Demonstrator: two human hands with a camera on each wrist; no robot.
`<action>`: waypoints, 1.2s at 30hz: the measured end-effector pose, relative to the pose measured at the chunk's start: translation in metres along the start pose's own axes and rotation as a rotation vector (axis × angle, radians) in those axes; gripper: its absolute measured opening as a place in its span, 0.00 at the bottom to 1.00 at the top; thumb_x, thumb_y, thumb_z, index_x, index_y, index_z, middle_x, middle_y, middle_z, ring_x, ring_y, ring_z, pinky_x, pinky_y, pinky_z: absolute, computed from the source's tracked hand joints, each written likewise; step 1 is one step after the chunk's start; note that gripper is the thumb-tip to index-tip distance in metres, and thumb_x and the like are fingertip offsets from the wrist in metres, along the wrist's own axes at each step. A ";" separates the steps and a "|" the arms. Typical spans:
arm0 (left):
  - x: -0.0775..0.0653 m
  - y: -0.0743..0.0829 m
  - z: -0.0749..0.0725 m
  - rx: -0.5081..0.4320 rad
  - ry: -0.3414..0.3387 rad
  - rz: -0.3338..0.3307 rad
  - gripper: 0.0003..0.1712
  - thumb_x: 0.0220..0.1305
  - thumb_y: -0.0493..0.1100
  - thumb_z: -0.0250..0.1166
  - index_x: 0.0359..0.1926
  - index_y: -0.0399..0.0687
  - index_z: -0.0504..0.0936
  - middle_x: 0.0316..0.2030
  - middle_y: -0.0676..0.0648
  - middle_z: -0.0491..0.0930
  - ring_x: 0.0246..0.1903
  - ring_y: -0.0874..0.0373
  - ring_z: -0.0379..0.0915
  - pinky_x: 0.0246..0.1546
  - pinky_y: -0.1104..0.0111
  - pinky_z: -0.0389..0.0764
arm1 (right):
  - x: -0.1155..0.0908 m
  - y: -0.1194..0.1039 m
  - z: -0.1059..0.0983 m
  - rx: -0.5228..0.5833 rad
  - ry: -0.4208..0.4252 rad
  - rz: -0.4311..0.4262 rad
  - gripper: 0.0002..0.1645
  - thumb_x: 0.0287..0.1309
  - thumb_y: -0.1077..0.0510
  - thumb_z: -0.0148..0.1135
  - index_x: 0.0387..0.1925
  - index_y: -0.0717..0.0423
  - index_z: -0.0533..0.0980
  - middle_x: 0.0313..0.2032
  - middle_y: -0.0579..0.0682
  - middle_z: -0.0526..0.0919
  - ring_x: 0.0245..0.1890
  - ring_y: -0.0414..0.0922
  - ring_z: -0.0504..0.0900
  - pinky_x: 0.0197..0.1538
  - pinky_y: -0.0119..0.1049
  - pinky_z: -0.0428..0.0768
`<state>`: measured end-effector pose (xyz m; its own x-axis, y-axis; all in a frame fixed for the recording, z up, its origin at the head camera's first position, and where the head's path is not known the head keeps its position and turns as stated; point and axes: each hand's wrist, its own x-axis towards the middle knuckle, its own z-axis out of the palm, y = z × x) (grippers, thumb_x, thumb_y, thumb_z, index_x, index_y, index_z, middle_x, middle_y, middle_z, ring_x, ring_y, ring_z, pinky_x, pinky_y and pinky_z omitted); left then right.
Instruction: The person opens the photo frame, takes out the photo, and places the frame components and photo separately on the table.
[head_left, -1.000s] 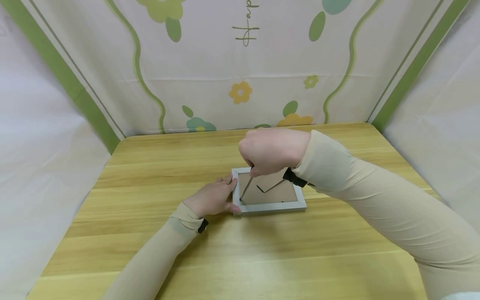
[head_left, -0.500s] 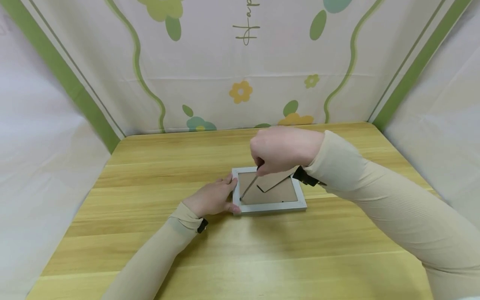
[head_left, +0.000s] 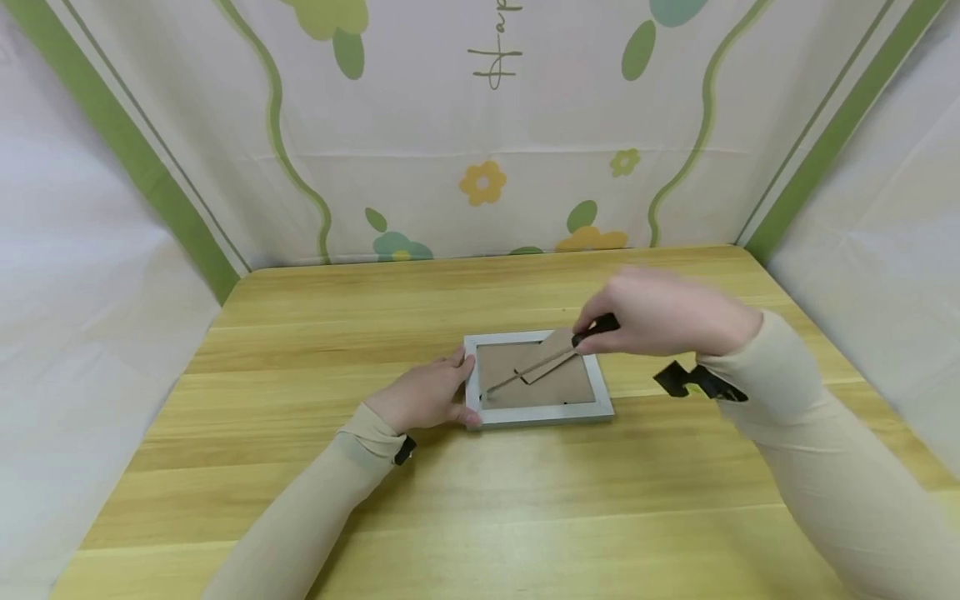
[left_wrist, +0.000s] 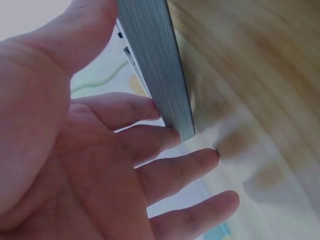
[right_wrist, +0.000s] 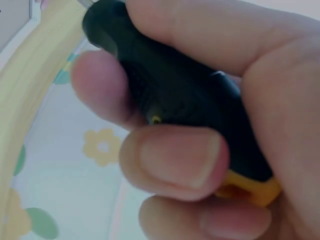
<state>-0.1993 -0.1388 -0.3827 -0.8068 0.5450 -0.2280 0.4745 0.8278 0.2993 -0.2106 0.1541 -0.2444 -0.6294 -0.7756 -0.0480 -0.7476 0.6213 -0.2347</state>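
"Hap" (head_left: 497,63) — sideways on the backdrop (head_left: 570,117)

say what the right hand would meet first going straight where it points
Likely the backing board of the picture frame, met by the screwdriver the right hand holds; tip depth is unclear.

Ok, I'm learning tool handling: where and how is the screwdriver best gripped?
Probably round its thick black handle, coming from the right: the thin shaft slants down leftward over the frame, leaving the handle raised at the right.
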 end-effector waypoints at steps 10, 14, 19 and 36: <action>0.000 0.000 -0.001 -0.007 -0.004 0.000 0.57 0.58 0.62 0.69 0.74 0.32 0.54 0.73 0.30 0.47 0.70 0.38 0.54 0.68 0.53 0.61 | -0.029 0.028 0.040 0.159 0.135 0.072 0.10 0.61 0.47 0.69 0.41 0.45 0.87 0.35 0.34 0.86 0.27 0.30 0.79 0.33 0.31 0.79; 0.000 0.000 0.000 -0.002 -0.001 -0.002 0.57 0.58 0.62 0.69 0.74 0.32 0.55 0.73 0.30 0.47 0.70 0.37 0.54 0.68 0.53 0.61 | -0.032 0.032 0.049 0.205 0.149 0.086 0.12 0.61 0.47 0.69 0.42 0.46 0.87 0.37 0.38 0.87 0.30 0.31 0.81 0.34 0.32 0.80; 0.000 0.001 0.000 0.001 -0.002 0.000 0.57 0.57 0.62 0.69 0.74 0.32 0.55 0.73 0.30 0.47 0.70 0.39 0.53 0.68 0.53 0.60 | -0.032 0.035 0.057 0.224 0.146 0.103 0.14 0.61 0.45 0.68 0.43 0.46 0.87 0.39 0.39 0.87 0.30 0.31 0.81 0.35 0.32 0.79; 0.001 0.001 -0.001 -0.002 -0.012 0.015 0.57 0.59 0.62 0.68 0.74 0.31 0.53 0.73 0.30 0.46 0.72 0.40 0.51 0.69 0.54 0.59 | -0.027 0.039 0.063 0.250 0.134 0.079 0.13 0.61 0.46 0.68 0.43 0.46 0.86 0.38 0.38 0.87 0.25 0.32 0.78 0.31 0.31 0.77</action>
<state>-0.2002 -0.1376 -0.3815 -0.7955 0.5587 -0.2347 0.4857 0.8194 0.3044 -0.2093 0.1923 -0.3136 -0.7184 -0.6939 0.0487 -0.6301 0.6195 -0.4681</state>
